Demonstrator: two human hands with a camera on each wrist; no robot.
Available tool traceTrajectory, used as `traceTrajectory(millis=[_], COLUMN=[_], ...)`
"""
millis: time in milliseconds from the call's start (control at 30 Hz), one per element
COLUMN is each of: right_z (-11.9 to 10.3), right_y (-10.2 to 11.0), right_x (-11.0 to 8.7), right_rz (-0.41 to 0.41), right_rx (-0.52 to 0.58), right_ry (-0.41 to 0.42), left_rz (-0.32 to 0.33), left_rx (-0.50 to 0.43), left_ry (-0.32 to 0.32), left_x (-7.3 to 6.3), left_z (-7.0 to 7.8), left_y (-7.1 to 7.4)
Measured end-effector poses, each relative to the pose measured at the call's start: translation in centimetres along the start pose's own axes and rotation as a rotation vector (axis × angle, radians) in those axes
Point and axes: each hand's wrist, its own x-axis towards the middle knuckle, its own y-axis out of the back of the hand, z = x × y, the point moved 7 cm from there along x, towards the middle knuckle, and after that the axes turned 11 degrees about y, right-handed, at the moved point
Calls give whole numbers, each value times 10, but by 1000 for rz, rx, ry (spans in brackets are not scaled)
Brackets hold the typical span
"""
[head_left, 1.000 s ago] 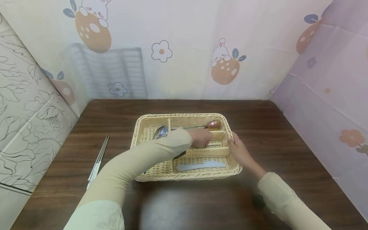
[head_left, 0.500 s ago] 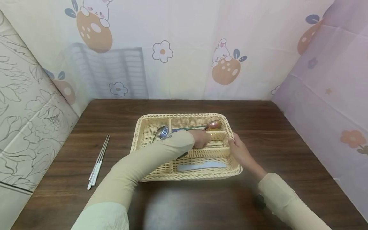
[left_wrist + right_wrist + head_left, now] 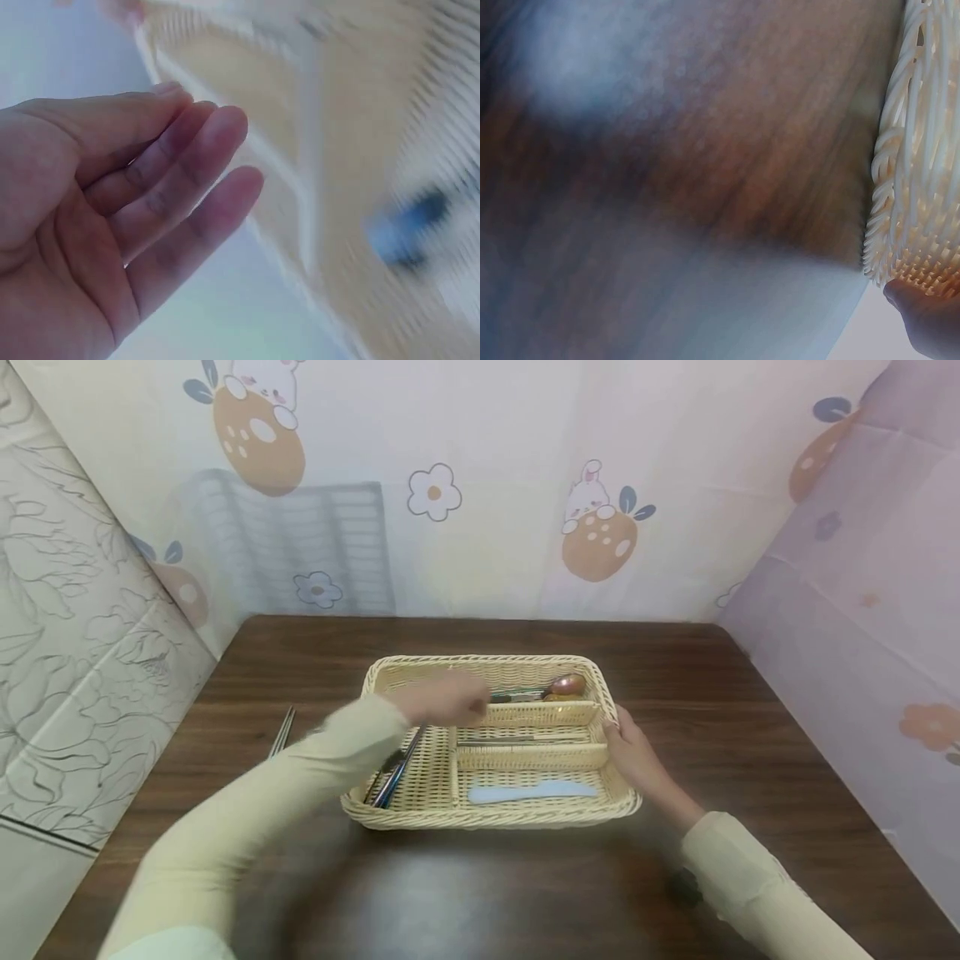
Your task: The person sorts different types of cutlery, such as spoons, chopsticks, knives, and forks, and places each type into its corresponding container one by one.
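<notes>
A cream wicker cutlery basket (image 3: pixel 525 817) with dividers sits on the dark table. My right hand (image 3: pixel 637 760) grips its right end wall, thumb over the rim; part of that hand shows in the right wrist view. My left hand (image 3: pixel 446 698) is over the basket's left divider, holding nothing; the left wrist view shows its fingers (image 3: pixel 217 139) loosely bent, with the thumb close to them. Thin silver sticks (image 3: pixel 525 742) lie in the middle long compartment. A coppery spoon (image 3: pixel 567 685) lies in the back one, a pale blue knife-shaped piece (image 3: pixel 532 791) in the front one.
Dark blue handles (image 3: pixel 397 777) lie in the left compartment, partly hidden by my left arm. Metal chopsticks (image 3: pixel 282 731) lie on the table (image 3: pixel 510 893) left of the basket, their lower part covered by my sleeve. A patterned cloth wall (image 3: pixel 495 543) borders the table's back.
My left hand has moved left from the middle compartment to above the left divider, uncovering the thin sticks. My right hand still holds the basket's right end.
</notes>
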Motion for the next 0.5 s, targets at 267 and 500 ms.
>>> traceTrajectory(millis=[267,500], right_z=[-1,-2], right_y=[-1,0], right_x=[0,-4], right_rz=[-20,-24], right_rx=[9,32], right_ry=[-14,-30], left_rz=[202,217], left_rx=[55,-15], left_ry=[252,516], left_x=[-96,-156], left_z=[-112,-185], left_y=[36,0])
